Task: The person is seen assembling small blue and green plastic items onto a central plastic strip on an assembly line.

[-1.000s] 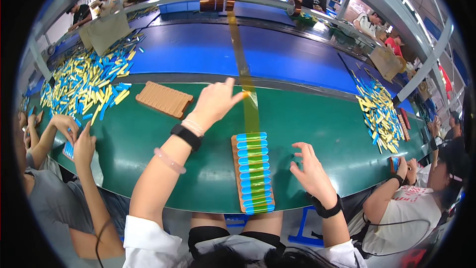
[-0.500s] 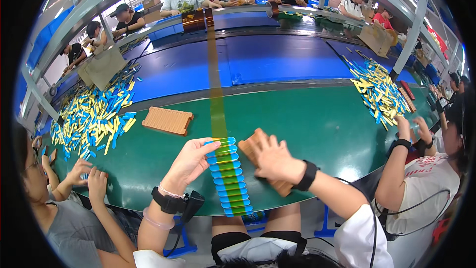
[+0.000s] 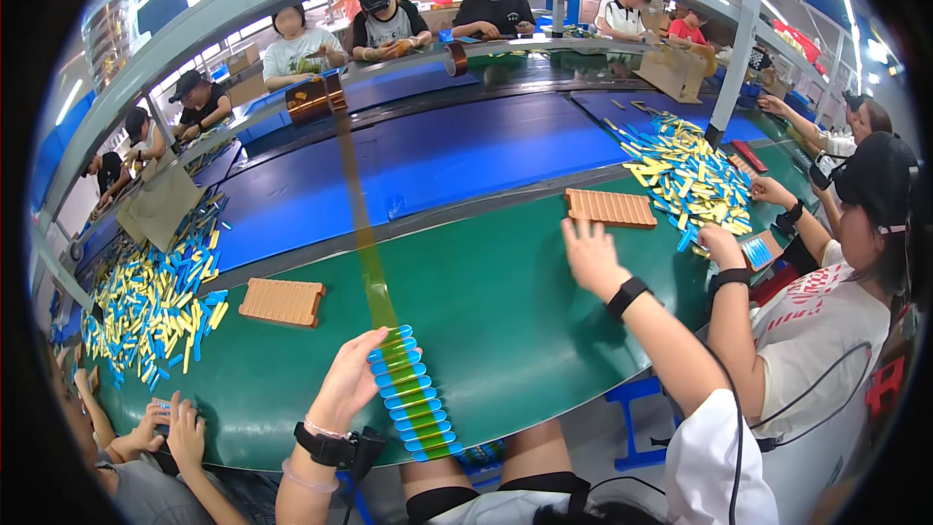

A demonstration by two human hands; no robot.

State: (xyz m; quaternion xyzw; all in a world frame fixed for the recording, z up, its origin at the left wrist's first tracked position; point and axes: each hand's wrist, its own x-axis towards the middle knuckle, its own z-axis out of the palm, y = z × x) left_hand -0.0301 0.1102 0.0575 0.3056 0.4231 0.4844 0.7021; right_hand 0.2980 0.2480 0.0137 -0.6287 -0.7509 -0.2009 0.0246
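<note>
My left hand [image 3: 348,379] pinches the upper left edge of a strip of blue flat pieces with rounded ends [image 3: 394,404], laid side by side. A band of amber tape [image 3: 364,243] runs down over them from a roll [image 3: 313,103] on the rail. The strip hangs at the table's near edge. Farther right, my right hand [image 3: 595,261] reaches forward with fingers spread. Its fingertips are at the near edge of a grooved orange-brown tray [image 3: 610,208]; whether they touch it I cannot tell. A second grooved tray [image 3: 282,301] lies left of the tape.
Piles of loose blue and yellow pieces lie at the left [image 3: 160,306] and right [image 3: 695,170] of the green table [image 3: 515,331]. Co-workers sit close on both sides and across the blue panels [image 3: 476,141]. A slanting post [image 3: 737,49] stands behind the right pile.
The tray under my right hand has moved from beside the strip to the far right, near the pile. My left hand keeps its pinch on the strip. The view has turned rightward.
</note>
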